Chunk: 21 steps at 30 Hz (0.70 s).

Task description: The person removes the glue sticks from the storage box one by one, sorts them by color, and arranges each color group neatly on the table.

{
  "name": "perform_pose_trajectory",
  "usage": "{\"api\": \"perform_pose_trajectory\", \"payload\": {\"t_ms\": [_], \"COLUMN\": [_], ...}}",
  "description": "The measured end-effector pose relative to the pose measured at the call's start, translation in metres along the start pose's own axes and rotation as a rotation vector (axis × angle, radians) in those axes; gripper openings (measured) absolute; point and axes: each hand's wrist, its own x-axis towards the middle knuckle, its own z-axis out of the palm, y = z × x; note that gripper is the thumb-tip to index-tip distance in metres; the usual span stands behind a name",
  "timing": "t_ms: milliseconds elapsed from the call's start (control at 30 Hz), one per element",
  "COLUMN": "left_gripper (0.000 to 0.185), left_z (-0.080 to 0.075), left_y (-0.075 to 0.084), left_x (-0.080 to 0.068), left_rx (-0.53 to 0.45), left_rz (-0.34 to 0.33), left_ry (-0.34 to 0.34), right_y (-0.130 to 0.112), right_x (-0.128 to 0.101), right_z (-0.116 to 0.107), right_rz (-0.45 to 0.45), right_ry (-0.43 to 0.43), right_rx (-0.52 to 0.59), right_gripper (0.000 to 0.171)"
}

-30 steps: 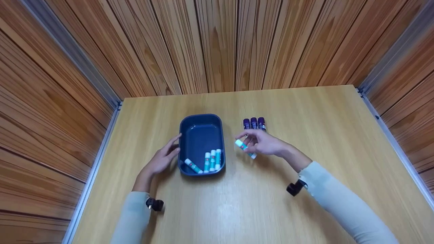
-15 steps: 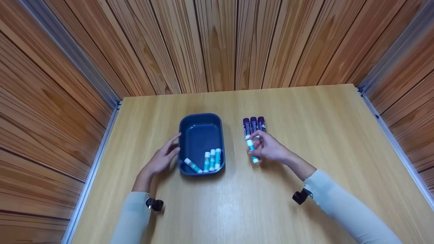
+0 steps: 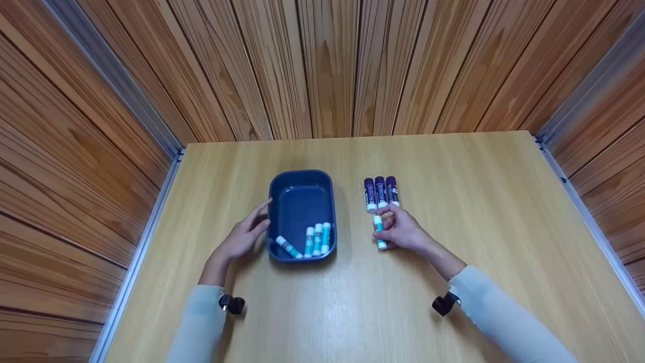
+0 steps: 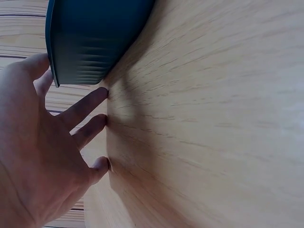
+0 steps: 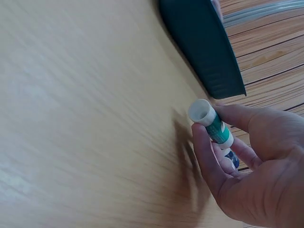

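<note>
There, on the pale wooden tabletop (image 3: 352, 302), a short teal glue stick with white ends (image 3: 379, 232) was held in the right hand (image 3: 403, 233), pinched between the thumb and the curled fingers (image 5: 209, 156). It was kept low over the table, just in front of a row of three purple glue sticks with white ends (image 3: 381, 192), and lay roughly in line with them. The near white end of the stick (image 5: 202, 112) was seen plainly from the right wrist.

The left hand (image 3: 241, 241) was laid beside the dark blue oblong plastic tray (image 3: 301, 191), its fingers (image 4: 83, 110) straight and spread, with the tips set against the tray's left wall and the table. Nothing was gripped by it.

Four more teal glue sticks (image 3: 308, 242) were seen lying in the near end of the tray.
</note>
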Motion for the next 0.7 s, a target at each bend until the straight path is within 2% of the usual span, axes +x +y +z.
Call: {"api": "perform_pose_trajectory", "payload": {"t_ms": [167,367,700], "left_gripper": [0.062,0.061,0.061], "left_z": [0.0004,-0.0001,0.0003], "left_y": [-0.0008,-0.0009,-0.0010], "left_x": [0.0004,-0.0002,0.0000], "left_rx": [-0.012,-0.017,-0.013], "left_rz": [-0.013,0.002,0.017], "left_ry": [-0.018,-0.021,-0.003], "right_y": [0.0065,0.0093,0.0041], "right_x": [0.0010,0.0030,0.0048], "right_z": [0.0041,0.0065,0.0031], "right_rz": [-0.012,-0.026,-0.018], "right_ry": [0.033,0.067,0.051], "right_rx": [-0.045,-0.072,-0.083], "right_gripper": [0.051,0.053,0.056]}}
